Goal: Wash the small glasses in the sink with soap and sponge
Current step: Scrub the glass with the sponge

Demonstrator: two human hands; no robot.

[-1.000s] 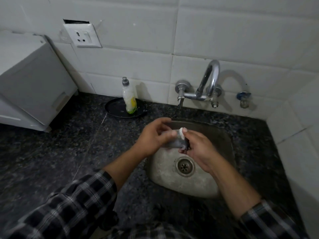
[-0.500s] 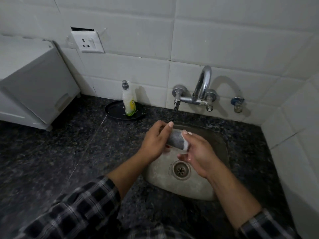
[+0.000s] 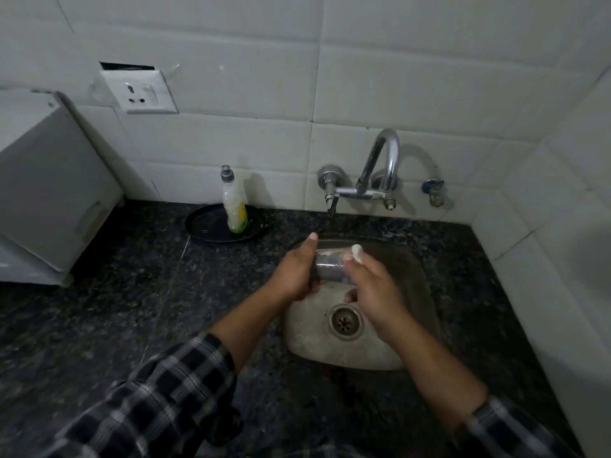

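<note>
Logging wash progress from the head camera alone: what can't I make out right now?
- Inside of the glass, head view: the left hand and right hand wrap it, and it is blurred; soap inside cannot be told.
- The white bit at the right fingertips: too small; sponge or foam, cannot tell.
- The tap spout: dim; running water cannot be told.
- The bottle label: too small to read.

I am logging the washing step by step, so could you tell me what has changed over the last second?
The left hand and right hand have drawn apart along the small glass, baring more of it. Both still grip it over the sink; the white piece stays at the right hand, the soap bottle unmoved.
</note>
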